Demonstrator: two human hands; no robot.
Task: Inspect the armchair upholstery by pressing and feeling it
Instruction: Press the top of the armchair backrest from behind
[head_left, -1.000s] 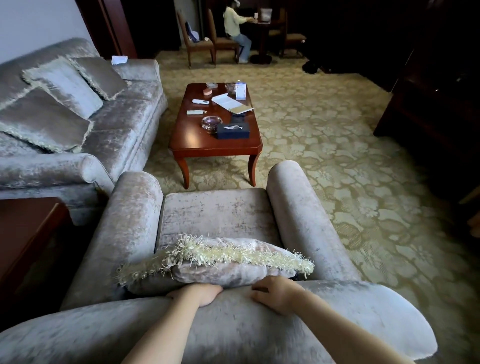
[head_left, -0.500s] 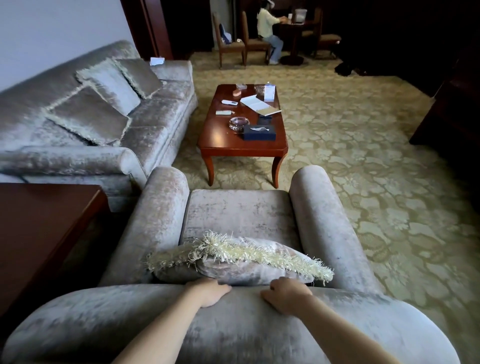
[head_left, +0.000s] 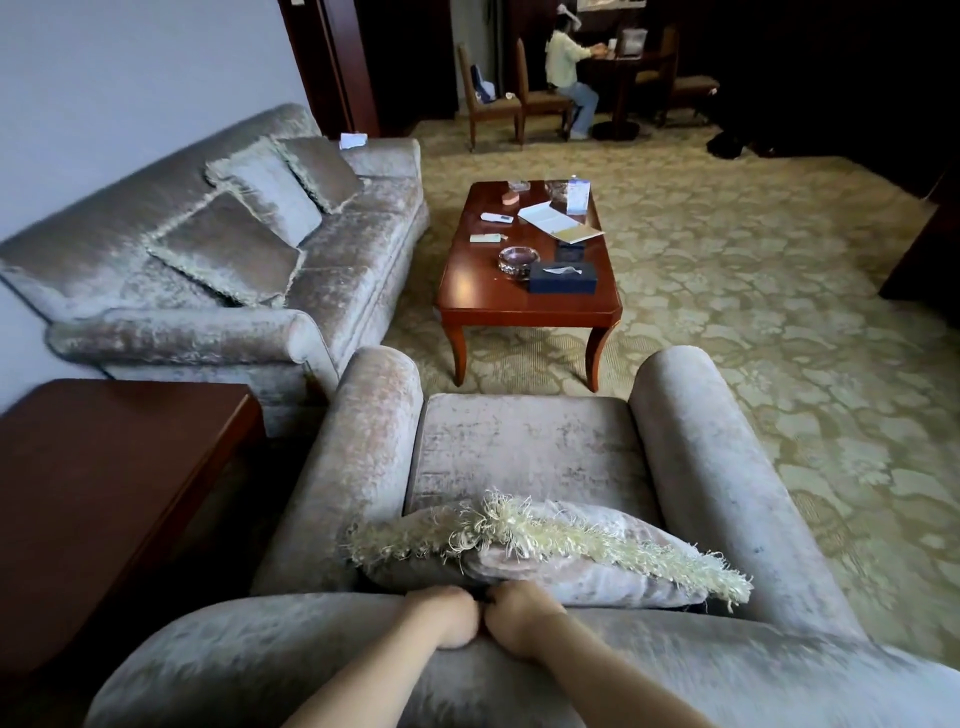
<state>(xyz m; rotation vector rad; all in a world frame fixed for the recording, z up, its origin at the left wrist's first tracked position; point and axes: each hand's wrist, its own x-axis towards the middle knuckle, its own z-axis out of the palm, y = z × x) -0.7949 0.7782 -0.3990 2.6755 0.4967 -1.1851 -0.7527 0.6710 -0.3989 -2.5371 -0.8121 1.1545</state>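
I stand behind a grey velvet armchair, looking over its rounded backrest (head_left: 249, 660) at the seat (head_left: 524, 447). A fringed cushion (head_left: 582, 571) leans against the backrest. My left hand (head_left: 444, 616) and my right hand (head_left: 519, 618) rest side by side, knuckles touching, on the middle of the backrest top. Both are curled over its front edge just behind the cushion, pressing into the fabric. The fingertips are hidden behind the edge.
A dark wooden side table (head_left: 104, 467) stands left of the armchair, a matching sofa (head_left: 337, 270) with cushions beyond it. A coffee table (head_left: 467, 296) with small items stands in front of the seat. Far back, a person (head_left: 563, 67) sits at a desk. Patterned carpet lies to the right.
My hands slid toward each other along the backrest top and now touch. The view has shifted left and tilted up a little.
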